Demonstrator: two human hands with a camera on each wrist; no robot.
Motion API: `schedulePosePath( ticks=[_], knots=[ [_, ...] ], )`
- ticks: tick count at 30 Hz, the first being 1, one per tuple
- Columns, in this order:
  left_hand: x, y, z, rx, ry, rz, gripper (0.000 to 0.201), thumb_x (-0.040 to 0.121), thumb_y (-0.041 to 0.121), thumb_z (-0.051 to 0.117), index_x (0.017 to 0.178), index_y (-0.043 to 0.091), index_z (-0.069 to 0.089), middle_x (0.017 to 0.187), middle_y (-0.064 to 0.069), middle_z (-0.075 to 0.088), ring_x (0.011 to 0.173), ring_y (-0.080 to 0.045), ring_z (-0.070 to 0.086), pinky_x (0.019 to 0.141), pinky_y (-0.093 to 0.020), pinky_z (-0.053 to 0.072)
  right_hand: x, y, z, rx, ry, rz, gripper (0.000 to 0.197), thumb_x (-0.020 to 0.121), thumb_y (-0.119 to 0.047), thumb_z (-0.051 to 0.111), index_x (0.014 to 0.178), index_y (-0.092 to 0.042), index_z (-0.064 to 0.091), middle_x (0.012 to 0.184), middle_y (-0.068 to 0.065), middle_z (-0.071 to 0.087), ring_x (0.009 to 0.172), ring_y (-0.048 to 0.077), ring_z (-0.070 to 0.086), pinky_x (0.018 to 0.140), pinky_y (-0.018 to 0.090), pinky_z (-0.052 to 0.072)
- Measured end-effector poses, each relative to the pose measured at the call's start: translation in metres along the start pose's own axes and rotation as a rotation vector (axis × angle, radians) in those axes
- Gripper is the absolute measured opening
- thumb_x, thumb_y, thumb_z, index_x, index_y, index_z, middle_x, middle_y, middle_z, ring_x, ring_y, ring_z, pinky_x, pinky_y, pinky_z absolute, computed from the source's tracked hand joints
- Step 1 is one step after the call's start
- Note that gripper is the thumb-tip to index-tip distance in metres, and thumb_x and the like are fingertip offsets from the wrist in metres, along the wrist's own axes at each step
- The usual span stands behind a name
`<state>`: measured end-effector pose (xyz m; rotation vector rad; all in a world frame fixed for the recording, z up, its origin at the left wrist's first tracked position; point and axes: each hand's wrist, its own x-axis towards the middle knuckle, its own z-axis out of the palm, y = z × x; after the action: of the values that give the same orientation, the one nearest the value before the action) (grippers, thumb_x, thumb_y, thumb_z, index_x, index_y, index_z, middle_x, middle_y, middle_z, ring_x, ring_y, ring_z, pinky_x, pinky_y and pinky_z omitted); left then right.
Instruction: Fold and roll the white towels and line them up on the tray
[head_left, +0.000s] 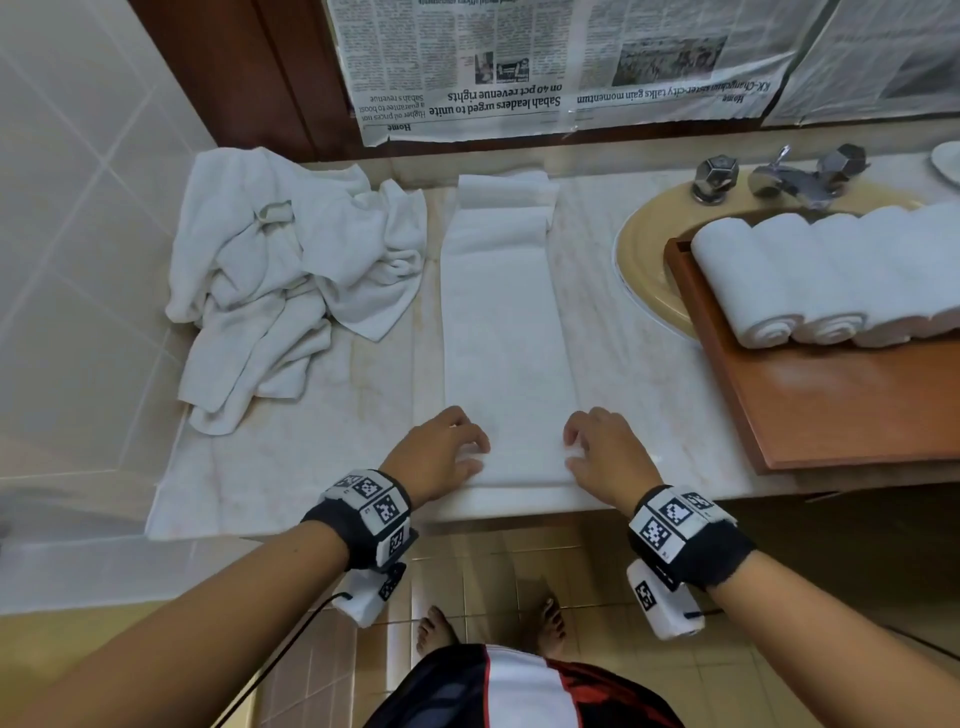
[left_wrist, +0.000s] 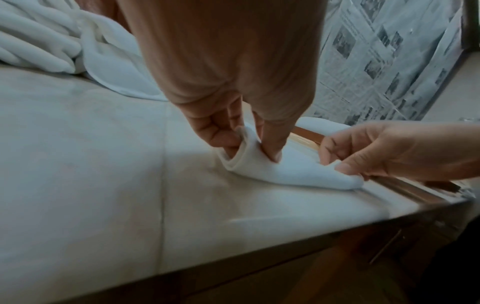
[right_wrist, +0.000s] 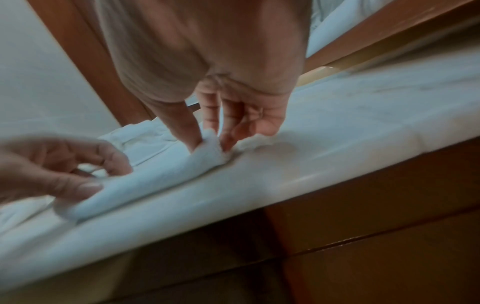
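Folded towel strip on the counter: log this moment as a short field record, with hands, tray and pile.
work item: folded towel strip, lying lengthwise on the marble counter
left hand: pinches the strip's near-left corner
right hand: pinches its near-right corner
roll: just begun at the near end
wooden tray: rolled towels side by side, over the sink
waiting: crumpled towel pile, left
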<state>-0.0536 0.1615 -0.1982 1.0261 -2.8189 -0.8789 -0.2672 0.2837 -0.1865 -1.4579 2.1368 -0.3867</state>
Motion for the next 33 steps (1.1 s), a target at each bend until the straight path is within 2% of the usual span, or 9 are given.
schedulePosePath(
  ticks=[4, 8, 12, 14, 17, 21, 24, 30, 33],
  knots=[
    [-0.008, -0.001, 0.006, 0.224, 0.128, 0.236, 0.005, 0.078, 0.022, 0.077, 0.082, 0.02, 0.076, 0.087, 0.001, 0.065, 0.068, -0.022, 0.06, 0.058, -0.031, 0.046, -0.01, 0.0, 0.009, -0.149, 0.074, -0.316, 0.011, 0.074, -0.001, 0.071, 0.081, -0.008, 0.066, 0.089, 0.004, 0.058, 0.085, 0.023, 0.052, 0.068, 0.035, 0.051],
    [-0.015, -0.004, 0.01, 0.323, 0.094, 0.324, 0.03, 0.069, 0.041, 0.081, 0.088, 0.019, 0.073, 0.092, -0.001, 0.067, 0.069, -0.021, 0.063, 0.058, -0.032, 0.049, -0.015, 0.007, 0.007, -0.229, -0.019, -0.375, 0.029, 0.071, -0.025, 0.076, 0.095, -0.012, 0.064, 0.097, 0.001, 0.059, 0.09, 0.021, 0.053, 0.074, 0.032, 0.045],
    [-0.017, -0.003, 0.009, 0.309, 0.088, 0.337, 0.031, 0.062, 0.028, 0.089, 0.088, 0.018, 0.076, 0.083, -0.001, 0.067, 0.061, -0.021, 0.063, 0.054, -0.029, 0.048, -0.014, 0.006, 0.005, -0.343, -0.04, -0.432, 0.035, 0.055, -0.014, 0.082, 0.085, -0.013, 0.063, 0.083, 0.001, 0.061, 0.074, 0.022, 0.059, 0.06, 0.03, 0.048],
    [-0.017, -0.001, 0.004, 0.281, 0.088, 0.307, 0.022, 0.075, 0.029, 0.078, 0.094, 0.019, 0.077, 0.083, 0.0, 0.068, 0.064, -0.021, 0.063, 0.056, -0.029, 0.049, -0.01, 0.003, 0.001, -0.32, -0.069, -0.416, 0.024, 0.069, -0.013, 0.074, 0.091, -0.011, 0.064, 0.088, 0.002, 0.062, 0.082, 0.023, 0.058, 0.068, 0.029, 0.045],
    [-0.013, 0.004, -0.006, 0.102, -0.032, 0.066, 0.028, 0.096, 0.032, 0.056, 0.115, 0.017, 0.07, 0.103, -0.002, 0.066, 0.093, -0.019, 0.06, 0.082, -0.032, 0.046, -0.004, 0.0, -0.014, -0.053, -0.146, -0.192, 0.019, 0.088, -0.017, 0.062, 0.105, -0.011, 0.068, 0.098, -0.001, 0.062, 0.093, 0.015, 0.056, 0.076, 0.019, 0.037],
    [-0.002, 0.004, -0.007, -0.117, -0.039, -0.159, 0.026, 0.097, 0.03, 0.055, 0.099, 0.011, 0.073, 0.102, 0.0, 0.051, 0.096, -0.017, 0.052, 0.088, -0.031, 0.041, 0.013, -0.004, -0.019, 0.093, -0.135, 0.042, 0.017, 0.087, -0.017, 0.067, 0.099, -0.007, 0.072, 0.095, -0.002, 0.057, 0.089, 0.013, 0.054, 0.076, 0.02, 0.039],
    [0.008, 0.003, -0.005, 0.025, -0.027, -0.205, 0.024, 0.093, 0.037, 0.058, 0.106, 0.021, 0.071, 0.102, 0.002, 0.05, 0.1, -0.015, 0.048, 0.09, -0.034, 0.042, 0.018, -0.004, -0.01, 0.04, -0.047, 0.105, 0.013, 0.084, -0.02, 0.069, 0.096, -0.014, 0.067, 0.096, -0.001, 0.055, 0.093, 0.017, 0.055, 0.078, 0.024, 0.041],
    [0.0, 0.002, 0.002, 0.148, 0.224, 0.169, 0.006, 0.077, 0.013, 0.076, 0.08, 0.015, 0.072, 0.083, -0.001, 0.061, 0.074, -0.025, 0.059, 0.061, -0.039, 0.051, 0.002, -0.009, 0.006, -0.314, 0.125, -0.307, 0.01, 0.076, -0.009, 0.07, 0.084, -0.011, 0.064, 0.086, 0.002, 0.056, 0.083, 0.024, 0.053, 0.064, 0.031, 0.041],
    [-0.005, -0.005, 0.002, 0.199, 0.171, 0.235, 0.026, 0.067, 0.033, 0.085, 0.084, 0.017, 0.073, 0.087, 0.001, 0.065, 0.072, -0.022, 0.061, 0.059, -0.033, 0.05, -0.004, -0.001, 0.008, -0.387, 0.072, -0.355, 0.027, 0.063, -0.027, 0.076, 0.084, -0.015, 0.064, 0.084, 0.0, 0.059, 0.076, 0.023, 0.054, 0.061, 0.032, 0.041]
  ],
)
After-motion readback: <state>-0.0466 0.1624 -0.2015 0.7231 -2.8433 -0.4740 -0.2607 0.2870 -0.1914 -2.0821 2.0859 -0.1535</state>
